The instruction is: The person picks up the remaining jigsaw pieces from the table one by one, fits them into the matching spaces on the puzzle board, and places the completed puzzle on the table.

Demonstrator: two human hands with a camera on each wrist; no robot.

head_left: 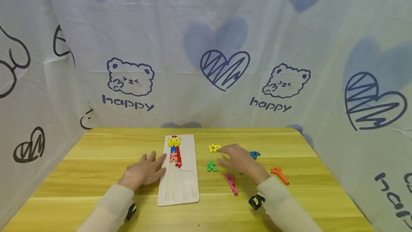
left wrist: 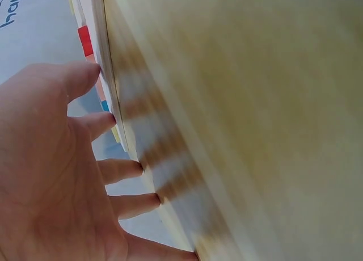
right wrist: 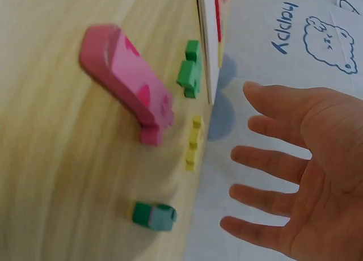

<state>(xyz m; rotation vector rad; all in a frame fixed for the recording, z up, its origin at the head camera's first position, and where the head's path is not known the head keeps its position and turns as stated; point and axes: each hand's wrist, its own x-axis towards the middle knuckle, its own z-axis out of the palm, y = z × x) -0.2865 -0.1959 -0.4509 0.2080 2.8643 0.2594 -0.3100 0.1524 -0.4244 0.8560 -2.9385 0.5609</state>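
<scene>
My left hand (head_left: 145, 170), fingers spread, rests on the table with fingertips at the left edge of a pale wooden puzzle board (head_left: 180, 191). Set in the board's upper part are a yellow giraffe head (head_left: 174, 141), a blue piece (head_left: 173, 149), a salmon piece (head_left: 173, 158) and a long red piece (head_left: 179, 159). My right hand (head_left: 241, 162) hovers right of the board, fingers loosely extended and holding nothing. Its fingertips appear close to a yellow puzzle piece (head_left: 213, 148); the right wrist view shows them apart from that piece (right wrist: 194, 143). A green piece (head_left: 211, 167) lies nearby.
A pink leg-shaped piece (head_left: 231, 184) lies below the right hand, an orange piece (head_left: 280, 175) to its right. Beyond the hand is a blue piece (head_left: 255, 155). A small teal piece (right wrist: 161, 217) shows in the right wrist view. Printed cloth (head_left: 180, 92) hangs behind the table.
</scene>
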